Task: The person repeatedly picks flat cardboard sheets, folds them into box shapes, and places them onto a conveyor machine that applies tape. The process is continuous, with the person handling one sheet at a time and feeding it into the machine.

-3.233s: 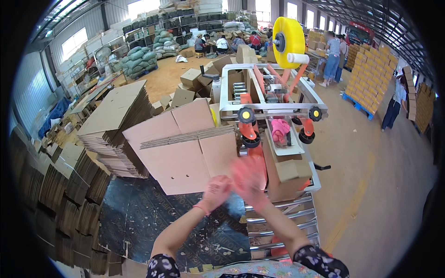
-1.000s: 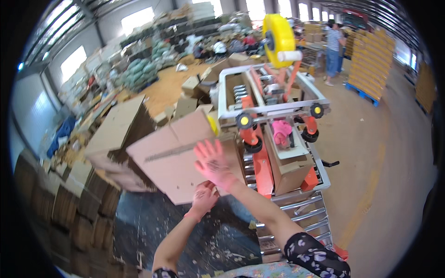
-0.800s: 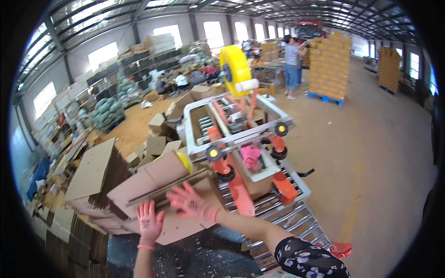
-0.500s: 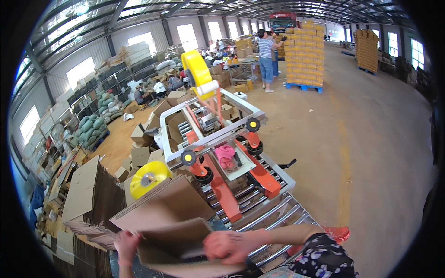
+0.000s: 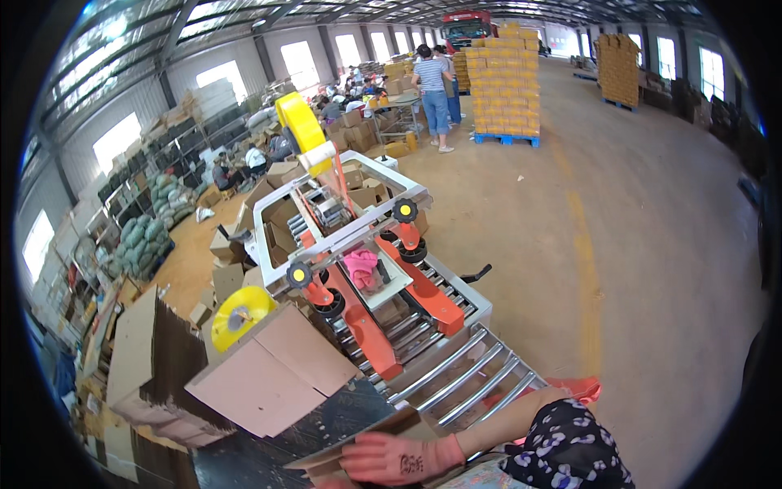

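Your right hand (image 5: 391, 458), gloved, lay flat on box (image 5: 273, 379) flap, box just before sealer (image 5: 358, 261) rollers. Left hand out of sight. Loose one-handed hold risked box slipping, flap jamming in rollers.

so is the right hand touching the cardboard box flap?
Touching. The head view shows the right hand, in a pink glove, lying flat against the lower edge of the cardboard box flap, with no gap between them.

Right hand (image 5: 391, 458) in a pink glove, laid flat with fingers spread, reaching leftward low in view. Bare forearm stretched behind it, patterned sleeve at the elbow. Left hand apparently cut off at the lower edge.
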Motion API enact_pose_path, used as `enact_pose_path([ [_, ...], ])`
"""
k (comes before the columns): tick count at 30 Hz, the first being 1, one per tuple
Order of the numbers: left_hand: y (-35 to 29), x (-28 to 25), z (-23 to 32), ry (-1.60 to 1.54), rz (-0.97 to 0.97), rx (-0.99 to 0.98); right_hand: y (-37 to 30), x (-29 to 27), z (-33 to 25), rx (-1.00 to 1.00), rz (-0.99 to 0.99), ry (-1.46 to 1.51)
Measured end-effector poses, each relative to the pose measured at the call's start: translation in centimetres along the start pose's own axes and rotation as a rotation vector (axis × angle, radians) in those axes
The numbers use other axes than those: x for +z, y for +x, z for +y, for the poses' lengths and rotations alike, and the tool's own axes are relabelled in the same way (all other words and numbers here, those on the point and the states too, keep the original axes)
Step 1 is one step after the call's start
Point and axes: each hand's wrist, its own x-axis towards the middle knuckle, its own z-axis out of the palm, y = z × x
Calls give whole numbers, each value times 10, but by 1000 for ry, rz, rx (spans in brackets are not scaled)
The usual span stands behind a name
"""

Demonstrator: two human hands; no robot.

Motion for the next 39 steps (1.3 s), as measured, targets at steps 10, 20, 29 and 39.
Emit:
enact_pose_path([
  [10,67,87,-122,-625,350,-542,-118,-74,-39,562,88,72],
  [20,380,62,-30,-63,546,158,-187,-60,18,858,591,-714],
  [29,211,85,-171,-9,678,-151,1,48,148,526,489,-399],
  [39,52,-30,-263,666,846,-444,176,149,207,88,-212,-311],
])
